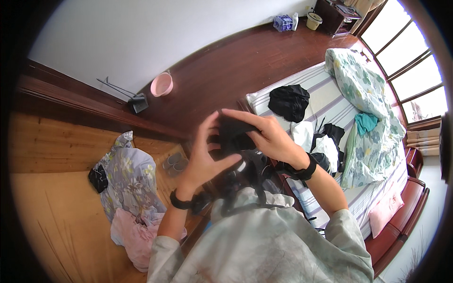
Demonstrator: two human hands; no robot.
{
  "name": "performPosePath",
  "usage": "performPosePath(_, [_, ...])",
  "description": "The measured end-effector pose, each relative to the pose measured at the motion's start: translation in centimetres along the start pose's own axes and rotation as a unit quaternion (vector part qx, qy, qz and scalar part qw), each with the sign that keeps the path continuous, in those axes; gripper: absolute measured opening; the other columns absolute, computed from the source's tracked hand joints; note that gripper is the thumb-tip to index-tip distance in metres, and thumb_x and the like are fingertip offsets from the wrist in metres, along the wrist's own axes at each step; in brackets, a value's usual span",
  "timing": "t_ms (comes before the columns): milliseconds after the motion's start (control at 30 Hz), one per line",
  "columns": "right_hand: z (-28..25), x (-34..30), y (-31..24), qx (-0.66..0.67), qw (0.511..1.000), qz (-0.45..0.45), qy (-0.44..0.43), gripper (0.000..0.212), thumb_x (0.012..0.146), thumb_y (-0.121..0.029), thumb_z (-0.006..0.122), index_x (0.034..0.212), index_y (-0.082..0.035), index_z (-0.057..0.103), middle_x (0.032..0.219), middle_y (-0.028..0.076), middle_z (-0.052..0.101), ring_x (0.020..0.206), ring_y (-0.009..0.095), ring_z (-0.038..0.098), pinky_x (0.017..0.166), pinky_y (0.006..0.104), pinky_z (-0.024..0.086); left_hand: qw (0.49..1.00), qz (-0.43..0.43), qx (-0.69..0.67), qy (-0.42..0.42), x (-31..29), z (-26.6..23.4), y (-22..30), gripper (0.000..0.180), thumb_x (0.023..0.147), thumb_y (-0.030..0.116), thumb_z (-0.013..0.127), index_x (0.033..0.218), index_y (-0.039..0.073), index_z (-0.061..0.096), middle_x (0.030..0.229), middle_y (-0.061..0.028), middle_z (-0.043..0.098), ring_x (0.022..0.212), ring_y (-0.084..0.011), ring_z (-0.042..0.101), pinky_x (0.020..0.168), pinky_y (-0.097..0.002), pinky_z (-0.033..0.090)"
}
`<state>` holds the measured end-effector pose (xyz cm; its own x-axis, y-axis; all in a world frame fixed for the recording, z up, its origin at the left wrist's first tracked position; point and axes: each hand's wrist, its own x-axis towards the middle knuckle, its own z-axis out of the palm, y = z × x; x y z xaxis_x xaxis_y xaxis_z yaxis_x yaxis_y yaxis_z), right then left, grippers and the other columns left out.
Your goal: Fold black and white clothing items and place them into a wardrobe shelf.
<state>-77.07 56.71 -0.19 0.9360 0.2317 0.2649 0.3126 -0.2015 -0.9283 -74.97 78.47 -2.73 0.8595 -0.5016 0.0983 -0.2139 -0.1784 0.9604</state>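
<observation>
In front of my chest, a bunched black cloth (232,134) is held up between my two hands. My right hand (272,137) pinches it from the right, with the thumb against the near side and the index finger stretched over the top. Around its left side curls my left hand (202,153), the fingers on the cloth and the thumb sticking out below. The cloth's exact kind cannot be made out. On the striped bed (264,100) to my right lie a black garment (289,103), a pile of white and black clothes (325,146) and a teal cloth (365,123).
A floral quilt (373,155) and a pink pillow (386,211) lie on the bed. At my left are floral bedding (130,174), a pink cloth (134,236) and grey slippers (174,163). Along the wall stand a dustpan (138,102), pink basin (162,85) and yellowish bucket (314,21).
</observation>
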Motion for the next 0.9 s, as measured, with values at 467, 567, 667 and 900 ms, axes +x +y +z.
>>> performPosePath(467, [-1.2, 0.2, -1.8, -0.048, 0.997, -0.016, 0.056, 0.073, 0.07, 0.019, 0.041, 0.137, -0.002, 0.062, 0.128, 0.019, 0.068, 0.121, 0.032, 0.065, 0.106, 0.0388, 0.048, 0.979, -0.154, 0.122, 0.057, -2.3, 2.8, -9.5, 0.039, 0.087, 0.021, 0.076, 0.12, 0.005, 0.065, 0.103, -0.0169, 0.072, 0.101, -0.033, 0.071, 0.081, -0.041, 0.055])
performPosePath(567, [-1.9, 0.1, -1.9, -0.078, 0.993, -0.039, 0.076, 0.07, 0.07, 0.019, 0.042, 0.133, -0.001, 0.063, 0.122, 0.019, 0.067, 0.117, 0.033, 0.064, 0.106, 0.0383, 0.047, 0.969, -0.144, 0.199, -0.007, -3.5, 4.1, -14.4, 0.032, 0.091, 0.029, 0.07, 0.111, 0.004, 0.069, 0.097, -0.0202, 0.072, 0.1, -0.0387, 0.07, 0.08, -0.0435, 0.054])
performPosePath(667, [-3.1, -0.2, -1.7, -0.104, 0.989, -0.056, 0.088, 0.064, 0.076, 0.015, 0.044, 0.133, -0.007, 0.064, 0.112, 0.019, 0.066, 0.106, 0.036, 0.064, 0.096, 0.0435, 0.05, 0.964, -0.205, 0.157, -0.057, -3.7, 5.3, -14.8, 0.036, 0.093, 0.031, 0.067, 0.114, 0.002, 0.069, 0.103, -0.0243, 0.071, 0.102, -0.0436, 0.067, 0.082, -0.0459, 0.053])
performPosePath(900, [-6.8, -2.7, -0.7, -0.375, 0.924, 0.061, 0.049, 0.048, 0.08, 0.01, 0.055, 0.125, -0.006, 0.063, 0.104, 0.018, 0.062, 0.094, 0.039, 0.064, 0.081, 0.0453, 0.053, 0.966, -0.127, 0.223, 0.032, -4.0, -0.3, -15.8, 0.029, 0.095, 0.012, 0.062, 0.119, -0.005, 0.066, 0.104, -0.0258, 0.072, 0.099, -0.0332, 0.073, 0.083, -0.0381, 0.055])
